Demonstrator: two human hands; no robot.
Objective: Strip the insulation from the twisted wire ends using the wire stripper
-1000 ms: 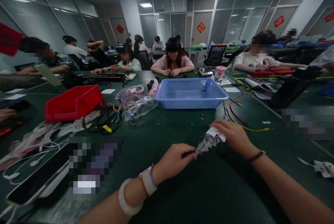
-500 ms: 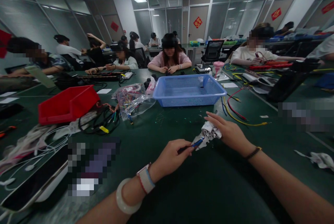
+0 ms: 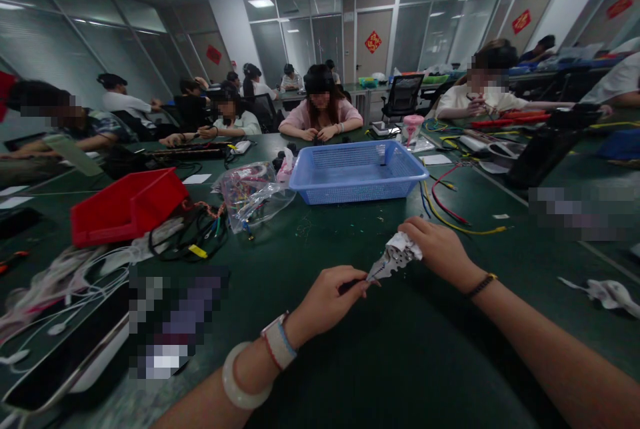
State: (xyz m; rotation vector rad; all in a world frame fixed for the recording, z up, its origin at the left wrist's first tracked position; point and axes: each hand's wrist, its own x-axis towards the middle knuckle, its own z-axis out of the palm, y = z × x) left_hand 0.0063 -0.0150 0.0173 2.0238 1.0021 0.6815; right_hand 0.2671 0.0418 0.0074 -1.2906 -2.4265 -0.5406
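My right hand [image 3: 436, 250] is closed around a wire stripper [image 3: 386, 267] with a flat, notched metal jaw plate. White wrapping [image 3: 407, 244] covers the part near my fingers, and the handles are hidden behind my hand. The jaws point down and left toward my left hand [image 3: 330, 299]. Between thumb and fingers, my left hand pinches a thin dark piece [image 3: 351, 284], probably a wire; most of it is hidden. Its front end meets the tip of the stripper's jaws. Both hands are over the dark green table [image 3: 380, 362].
A blue mesh basket [image 3: 357, 192] stands ahead, with a clear bag of wires [image 3: 250, 195] and a red bin [image 3: 127, 209] to its left. Red and yellow cables [image 3: 450, 219] lie right of it. A phone [image 3: 65, 342] and white cords lie at left. Several people sit around.
The stripper's jaw tip has moved to my left fingertips, and the blue piece seen against the jaws is now out of sight. My right fingers have curled more around the tool.
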